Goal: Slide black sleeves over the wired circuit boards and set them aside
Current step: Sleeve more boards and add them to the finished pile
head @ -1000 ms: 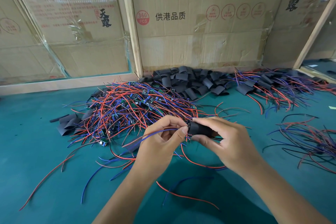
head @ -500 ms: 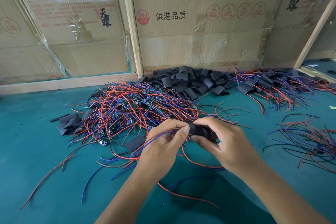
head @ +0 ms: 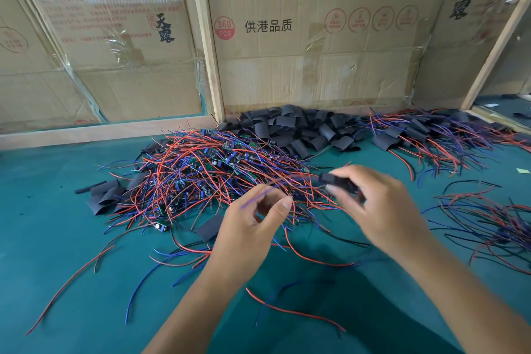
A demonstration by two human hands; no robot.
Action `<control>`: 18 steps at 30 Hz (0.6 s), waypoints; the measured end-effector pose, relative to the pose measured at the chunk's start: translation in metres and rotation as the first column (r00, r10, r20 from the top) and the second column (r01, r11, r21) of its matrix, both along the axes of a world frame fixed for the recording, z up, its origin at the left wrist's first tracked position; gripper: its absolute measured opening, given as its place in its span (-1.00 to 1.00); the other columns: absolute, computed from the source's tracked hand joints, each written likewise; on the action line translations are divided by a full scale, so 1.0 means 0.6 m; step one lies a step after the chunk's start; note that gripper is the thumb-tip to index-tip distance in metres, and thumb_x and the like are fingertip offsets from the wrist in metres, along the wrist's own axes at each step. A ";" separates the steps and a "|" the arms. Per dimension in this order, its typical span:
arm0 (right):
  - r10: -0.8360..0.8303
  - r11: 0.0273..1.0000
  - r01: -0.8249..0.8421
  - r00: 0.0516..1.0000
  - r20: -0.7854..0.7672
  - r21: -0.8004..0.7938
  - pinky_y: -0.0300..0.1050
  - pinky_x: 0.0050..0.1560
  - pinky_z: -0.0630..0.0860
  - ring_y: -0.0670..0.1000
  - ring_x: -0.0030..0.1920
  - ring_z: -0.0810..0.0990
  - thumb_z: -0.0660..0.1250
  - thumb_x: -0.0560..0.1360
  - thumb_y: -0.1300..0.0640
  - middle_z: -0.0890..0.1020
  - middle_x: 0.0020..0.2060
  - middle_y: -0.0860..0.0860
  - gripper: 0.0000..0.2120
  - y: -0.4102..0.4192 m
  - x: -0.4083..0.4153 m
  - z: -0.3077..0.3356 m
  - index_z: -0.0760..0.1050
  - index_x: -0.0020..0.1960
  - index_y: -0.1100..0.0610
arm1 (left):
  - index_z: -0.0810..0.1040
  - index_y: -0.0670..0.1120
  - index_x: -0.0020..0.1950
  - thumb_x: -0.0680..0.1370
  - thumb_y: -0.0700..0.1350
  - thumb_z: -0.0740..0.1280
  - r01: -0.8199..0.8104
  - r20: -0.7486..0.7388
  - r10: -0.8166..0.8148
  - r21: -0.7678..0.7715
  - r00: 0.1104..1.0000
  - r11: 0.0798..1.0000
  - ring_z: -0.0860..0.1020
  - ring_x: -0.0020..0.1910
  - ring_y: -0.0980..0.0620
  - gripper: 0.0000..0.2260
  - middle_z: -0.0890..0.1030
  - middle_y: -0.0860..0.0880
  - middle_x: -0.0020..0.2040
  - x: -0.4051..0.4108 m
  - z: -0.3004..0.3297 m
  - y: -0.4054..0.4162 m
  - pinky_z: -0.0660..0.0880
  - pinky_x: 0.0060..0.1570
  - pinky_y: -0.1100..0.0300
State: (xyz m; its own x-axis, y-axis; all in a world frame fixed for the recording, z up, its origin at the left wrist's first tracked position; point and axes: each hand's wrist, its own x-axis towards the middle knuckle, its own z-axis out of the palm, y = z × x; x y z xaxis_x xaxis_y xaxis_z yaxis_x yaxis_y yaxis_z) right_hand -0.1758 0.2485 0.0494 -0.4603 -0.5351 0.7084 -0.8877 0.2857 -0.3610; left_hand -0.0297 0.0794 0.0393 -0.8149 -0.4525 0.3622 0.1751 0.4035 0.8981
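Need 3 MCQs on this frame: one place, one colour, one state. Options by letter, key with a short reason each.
1. Where does the heap of empty black sleeves lie?
A. against the cardboard wall, behind the wire tangle
B. at the near edge, by the person's arms
C. on the left wooden rail

2. What colour is the table surface?
A. grey
B. teal green
C. white

3. What is the right hand doing?
A. lying flat on the table
B. pinching a black sleeved piece
C. hanging empty

Key:
1 A: the sleeves are piled at the foot of the cardboard, beyond the red and blue wires.
2 B: the bare mat is teal.
3 B: thumb and fingers close on a black sleeved piece, though motion blur hides detail.
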 end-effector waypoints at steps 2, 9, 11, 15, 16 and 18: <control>-0.105 0.994 0.106 0.993 -0.044 0.022 -0.22 -0.26 0.39 -0.20 -0.33 0.44 0.46 0.52 0.12 0.60 -0.26 -0.10 -0.89 0.004 -0.039 0.017 0.60 0.02 0.11 | 0.56 0.04 -0.17 0.55 0.07 0.33 -0.079 0.054 0.085 -0.113 0.995 0.990 0.34 -0.41 0.17 -0.85 0.45 0.16 -0.40 0.004 -0.003 -0.014 0.30 -0.36 0.32; -0.562 0.775 0.549 0.825 -0.055 0.314 0.19 -0.04 0.55 0.33 0.04 0.59 0.37 0.56 0.02 0.62 0.04 0.28 -0.68 0.007 -0.262 0.085 0.50 0.19 0.21 | 0.50 -0.03 -0.15 0.61 0.01 0.25 -0.325 0.307 0.597 -0.614 0.741 0.720 0.50 -0.21 -0.13 -0.81 0.55 0.02 -0.27 0.023 0.001 -0.085 0.43 -0.24 0.07; -0.700 0.657 0.624 0.713 0.036 0.424 0.24 0.15 0.47 0.36 0.21 0.50 0.37 0.55 -0.07 0.52 0.22 0.31 -0.50 -0.003 -0.285 0.091 0.38 0.33 0.24 | 0.50 -0.04 -0.16 0.61 0.02 0.25 -0.251 0.380 0.578 -0.634 0.722 0.731 0.53 -0.25 -0.13 -0.79 0.56 0.01 -0.29 0.031 -0.003 -0.098 0.48 -0.23 0.07; -0.433 0.813 0.376 0.901 0.031 0.445 0.12 0.15 0.48 0.25 0.18 0.53 0.35 0.56 0.03 0.57 0.14 0.20 -0.68 -0.082 -0.204 0.060 0.50 0.23 0.18 | 0.48 -0.09 -0.14 0.62 0.02 0.28 -0.123 0.500 0.525 -0.633 0.689 0.764 0.56 -0.19 -0.16 -0.77 0.57 -0.05 -0.24 0.042 -0.006 -0.121 0.54 -0.14 0.01; -0.308 0.857 0.242 0.948 0.077 0.455 0.09 0.14 0.49 0.20 0.14 0.55 0.34 0.56 0.05 0.59 0.11 0.15 -0.75 -0.101 -0.167 0.045 0.53 0.18 0.16 | 0.47 -0.11 -0.15 0.62 0.01 0.28 -0.125 0.505 0.527 -0.631 0.683 0.766 0.56 -0.20 -0.15 -0.77 0.57 -0.06 -0.23 0.044 -0.005 -0.126 0.54 -0.14 0.01; -0.115 0.881 0.015 0.977 0.182 0.474 0.06 0.11 0.50 0.13 0.06 0.57 0.33 0.57 0.07 0.60 0.02 0.07 -0.84 -0.131 -0.094 0.016 0.56 0.08 0.11 | 0.47 -0.11 -0.17 0.61 -0.02 0.28 -0.137 0.520 0.529 -0.614 0.670 0.777 0.54 -0.21 -0.14 -0.78 0.57 -0.06 -0.24 0.052 -0.001 -0.136 0.49 -0.18 0.04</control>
